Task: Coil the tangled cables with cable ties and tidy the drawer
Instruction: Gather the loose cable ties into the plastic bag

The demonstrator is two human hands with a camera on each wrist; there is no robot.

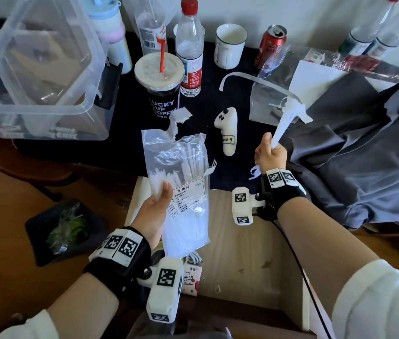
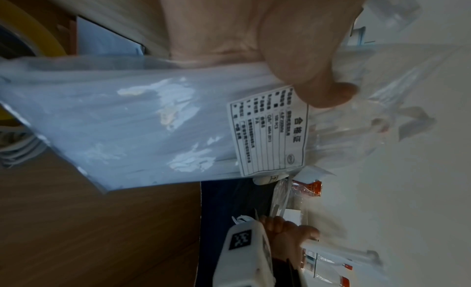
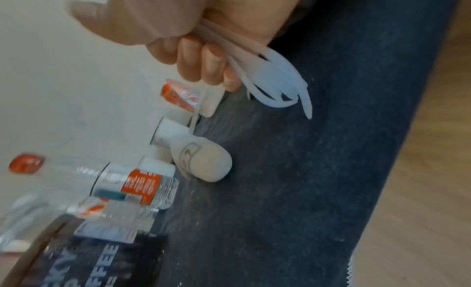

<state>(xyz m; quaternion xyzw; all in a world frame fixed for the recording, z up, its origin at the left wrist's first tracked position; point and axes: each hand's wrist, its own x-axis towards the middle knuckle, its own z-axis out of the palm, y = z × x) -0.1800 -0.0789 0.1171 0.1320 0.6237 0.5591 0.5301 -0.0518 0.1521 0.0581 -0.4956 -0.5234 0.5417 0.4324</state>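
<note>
Glossy clear plastic bag (image 1: 181, 187), smooth white plastic ties (image 1: 285, 118), matt dark cloth (image 1: 230, 99)

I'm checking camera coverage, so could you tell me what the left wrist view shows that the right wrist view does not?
Only the left wrist view shows the left hand holding the plastic bag of cable ties, its printed label legible. Only the right wrist view shows the tie tails sticking out below the curled fingers, and the coffee cup. Both show the right hand gripping a bunch of ties over the dark cloth.
</note>
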